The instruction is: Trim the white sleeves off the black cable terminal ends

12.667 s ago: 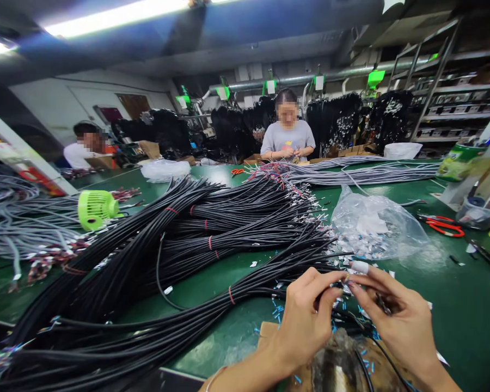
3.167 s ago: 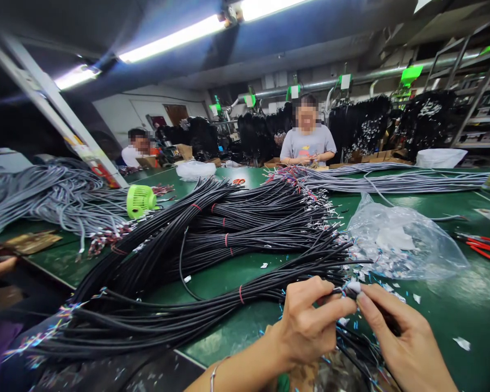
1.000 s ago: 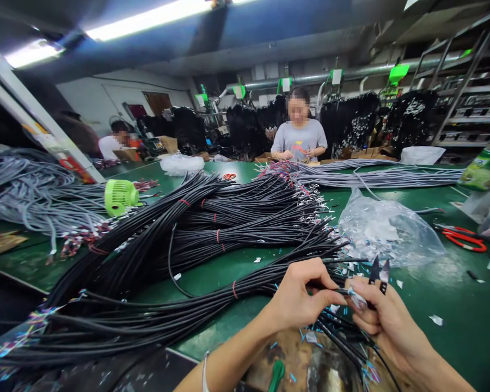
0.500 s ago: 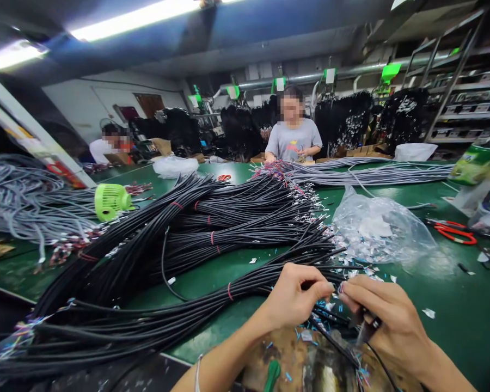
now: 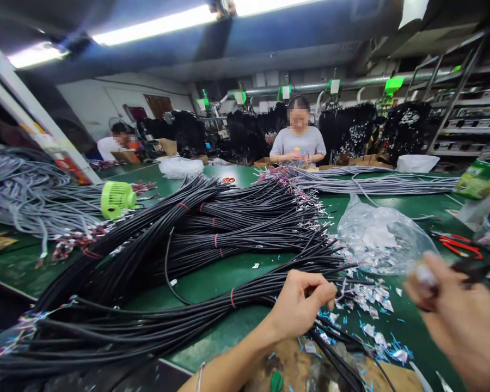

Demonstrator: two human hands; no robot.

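Observation:
My left hand (image 5: pixel 304 302) is closed in a pinch above the near end of a black cable bundle (image 5: pixel 204 302). Thin coloured wires (image 5: pixel 345 288) stick out just beyond its fingertips, apparently from the cable it grips. My right hand (image 5: pixel 453 313), smeared by motion, is off to the right with its fingers curled. A dark tool (image 5: pixel 471 270) juts from that hand, its kind too blurred to name; something pale and shiny shows by the fingers. Foil scraps (image 5: pixel 375 299) and bits of blue wire litter the green table between the hands.
A clear plastic bag (image 5: pixel 381 231) and orange-handled pliers (image 5: pixel 459 245) lie at right. Tied black cables (image 5: pixel 245 223) fill the middle. A green fan (image 5: pixel 117 198) stands at left near grey cables (image 5: pixel 32 196). Across the table, a person (image 5: pixel 298 141) handles something.
My right hand has swung right, away from my left hand, carrying the dark tool and exposing the scraps. My left hand stays nearly still. The view has tilted slightly.

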